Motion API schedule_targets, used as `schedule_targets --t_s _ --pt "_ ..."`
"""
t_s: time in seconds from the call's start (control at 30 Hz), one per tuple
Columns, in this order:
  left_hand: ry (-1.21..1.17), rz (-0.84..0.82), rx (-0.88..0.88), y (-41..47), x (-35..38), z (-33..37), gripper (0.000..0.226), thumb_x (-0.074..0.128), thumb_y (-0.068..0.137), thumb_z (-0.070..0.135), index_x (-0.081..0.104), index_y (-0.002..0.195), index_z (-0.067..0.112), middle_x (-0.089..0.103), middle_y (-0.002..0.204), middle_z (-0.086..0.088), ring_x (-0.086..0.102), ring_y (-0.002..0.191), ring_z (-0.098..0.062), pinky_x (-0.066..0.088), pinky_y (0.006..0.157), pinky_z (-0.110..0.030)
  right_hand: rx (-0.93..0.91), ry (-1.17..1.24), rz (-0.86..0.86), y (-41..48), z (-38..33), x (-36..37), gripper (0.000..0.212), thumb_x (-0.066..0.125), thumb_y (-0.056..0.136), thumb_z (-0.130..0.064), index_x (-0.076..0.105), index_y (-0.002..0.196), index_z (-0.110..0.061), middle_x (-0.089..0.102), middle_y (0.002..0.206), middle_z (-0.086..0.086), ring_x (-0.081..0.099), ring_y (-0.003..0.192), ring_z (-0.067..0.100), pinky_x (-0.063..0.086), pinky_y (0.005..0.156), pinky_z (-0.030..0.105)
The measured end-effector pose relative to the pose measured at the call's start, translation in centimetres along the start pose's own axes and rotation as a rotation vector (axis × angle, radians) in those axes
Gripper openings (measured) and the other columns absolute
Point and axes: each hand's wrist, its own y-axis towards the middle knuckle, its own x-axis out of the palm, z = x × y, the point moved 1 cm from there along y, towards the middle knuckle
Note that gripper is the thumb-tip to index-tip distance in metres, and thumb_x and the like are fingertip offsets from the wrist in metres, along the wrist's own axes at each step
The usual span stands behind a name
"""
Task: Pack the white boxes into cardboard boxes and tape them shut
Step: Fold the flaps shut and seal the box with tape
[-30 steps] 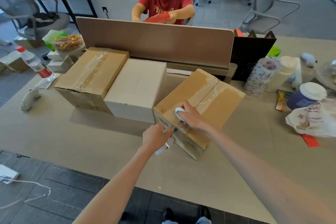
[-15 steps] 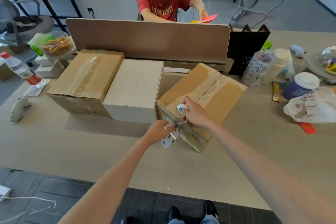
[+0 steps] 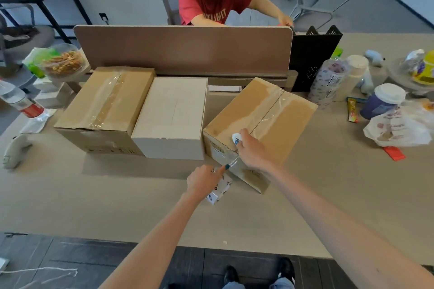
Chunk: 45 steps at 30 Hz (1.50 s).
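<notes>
A closed cardboard box (image 3: 279,122) lies at an angle in the middle of the table, clear tape running along its top seam and down its near end. My right hand (image 3: 250,150) rests at the box's near top edge and grips a small white cutter (image 3: 236,138). My left hand (image 3: 204,180) grips a roll of printed tape (image 3: 219,191) just in front of the box, with a clear strip stretched from the roll up to the box's end. A white box (image 3: 172,112) stands to the left, beside another taped cardboard box (image 3: 105,98).
A desk divider (image 3: 183,49) runs behind the boxes, with a person in a red shirt (image 3: 206,7) seated beyond it. Tape rolls (image 3: 328,80), a lidded cup (image 3: 382,101), a plastic bag (image 3: 399,126) and snacks crowd the right. A water bottle (image 3: 20,101) and snack bowl (image 3: 64,62) sit left.
My left hand has drawn the tape roll down and away from the box's near end, stretching the strip. My right hand with the cutter has stayed at the box's edge.
</notes>
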Motion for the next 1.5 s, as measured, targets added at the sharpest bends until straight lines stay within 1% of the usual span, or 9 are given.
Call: schedule_targets --t_s 0.2,0.4,0.53,0.67,0.8,0.97,1.2,1.37,1.5 --pt "-0.012 0.032 0.136 -0.3 -0.3 0.0 0.039 0.043 0.094 0.06 0.039 0.112 0.025 0.067 0.091 0.0 0.062 0.081 -0.025 0.047 0.07 -0.036 0.005 0.07 -0.109 -0.1 0.6 -0.8 0.023 0.031 0.101 -0.01 0.037 0.123 -0.008 0.061 0.102 0.021 0.053 0.078 0.024 0.045 0.066 0.042" --pt "-0.231 -0.03 0.214 0.1 -1.1 -0.6 0.018 0.052 0.094 0.047 0.051 0.099 0.029 0.069 0.086 0.005 0.05 0.052 -0.01 0.039 0.053 -0.027 -0.162 -0.357 0.032 -2.5 0.1 -1.4 0.019 0.032 0.104 -0.022 0.042 0.109 -0.008 0.052 0.077 0.005 0.049 0.064 0.024 0.036 0.054 0.035" --pt "-0.363 -0.052 0.195 0.0 -1.3 -0.8 0.023 0.057 0.093 0.047 0.058 0.102 0.026 0.066 0.1 0.01 0.061 0.079 -0.013 0.049 0.066 -0.033 -0.255 -0.567 0.022 -3.1 -1.0 -0.2 0.016 0.034 0.103 -0.019 0.042 0.11 -0.008 0.058 0.081 0.01 0.047 0.063 0.029 0.035 0.055 0.035" --pt "-0.416 -0.036 0.192 -0.1 -1.3 -1.3 0.02 0.058 0.095 0.037 0.059 0.108 0.022 0.063 0.096 0.007 0.051 0.064 -0.003 0.039 0.056 -0.026 -0.313 -0.752 0.013 -3.4 -2.1 1.1 0.015 0.039 0.099 -0.011 0.045 0.112 -0.008 0.063 0.085 0.011 0.047 0.061 0.028 0.021 0.045 0.032" --pt "-0.43 -0.029 0.186 0.1 -1.3 -1.1 0.017 0.059 0.094 0.037 0.06 0.103 0.023 0.066 0.104 0.004 0.059 0.079 -0.011 0.045 0.065 -0.028 -0.343 -0.854 0.017 -3.5 -2.3 1.9 0.027 0.041 0.092 -0.001 0.046 0.119 -0.003 0.068 0.097 0.013 0.065 0.083 0.03 0.028 0.055 0.031" --pt "-0.363 -0.004 0.172 0.2 -1.0 -0.6 0.021 0.057 0.093 0.038 0.061 0.103 0.02 0.067 0.101 0.003 0.06 0.076 -0.017 0.048 0.065 -0.033 -0.365 -0.931 0.013 -3.3 -1.7 2.9 0.042 0.043 0.09 -0.002 0.042 0.132 -0.001 0.066 0.109 0.011 0.065 0.091 0.028 0.032 0.063 0.031" --pt "-0.349 0.014 0.153 0.2 -0.7 -0.3 0.012 0.06 0.09 0.038 0.061 0.091 0.027 0.065 0.094 0.01 0.066 0.079 -0.017 0.054 0.07 -0.036 -0.387 -0.974 -0.101 -5.3 -1.8 1.8 0.024 0.041 0.089 -0.003 0.052 0.111 -0.004 0.063 0.104 0.013 0.062 0.094 0.03 0.031 0.065 0.033" --pt "-0.343 0.03 0.136 0.2 -1.1 -0.4 0.017 0.058 0.09 0.037 0.062 0.098 0.023 0.066 0.106 0.007 0.062 0.083 -0.014 0.051 0.068 -0.032 -0.322 -0.844 -0.101 -5.8 -0.4 0.3 0.022 0.046 0.08 -0.003 0.053 0.101 -0.005 0.064 0.094 0.014 0.057 0.077 0.034 0.029 0.057 0.032" --pt "-0.307 0.032 0.144 0.4 -1.5 -0.4 0.021 0.056 0.092 0.04 0.06 0.104 0.023 0.065 0.11 0.007 0.059 0.075 -0.014 0.045 0.063 -0.028 -0.354 -0.696 0.019 -4.6 0.3 -0.9 0.019 0.04 0.087 -0.011 0.048 0.104 -0.007 0.052 0.066 0.005 0.045 0.059 0.03 0.026 0.051 0.035"
